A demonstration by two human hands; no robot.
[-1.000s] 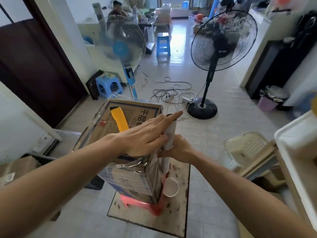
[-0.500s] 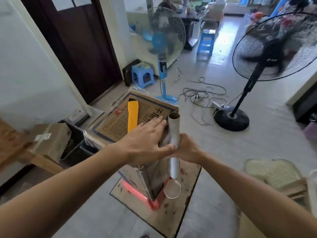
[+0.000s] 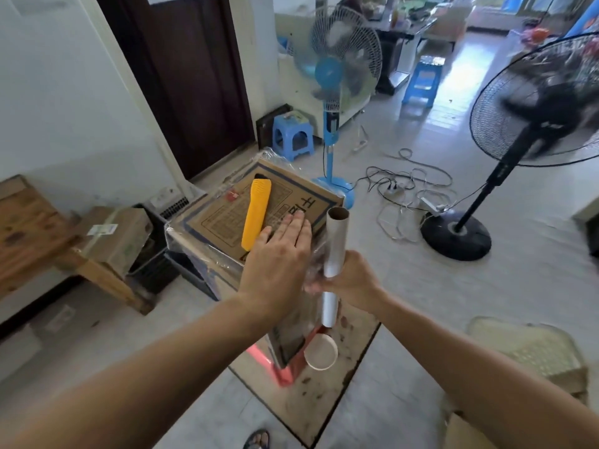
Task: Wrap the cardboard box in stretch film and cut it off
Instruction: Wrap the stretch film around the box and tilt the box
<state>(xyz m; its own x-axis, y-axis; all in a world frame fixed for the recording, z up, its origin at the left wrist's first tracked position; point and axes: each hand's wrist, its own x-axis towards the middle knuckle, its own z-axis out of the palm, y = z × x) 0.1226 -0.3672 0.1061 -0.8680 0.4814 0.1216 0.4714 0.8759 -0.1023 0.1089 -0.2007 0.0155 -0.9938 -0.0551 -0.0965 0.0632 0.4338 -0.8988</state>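
Box (image 3: 259, 218) on red stool (image 3: 285, 374), film (image 3: 204, 251) glinting over its sides and top edges; left hand (image 3: 278, 257), fingers straight and together, pressed flat on the box top beside cutter (image 3: 256, 215); right hand (image 3: 353, 280), fingers curled tight round roll (image 3: 335, 244), upright at the near corner. I judge wrapping largely done; film uncut, cutter untouched, so cutting is left
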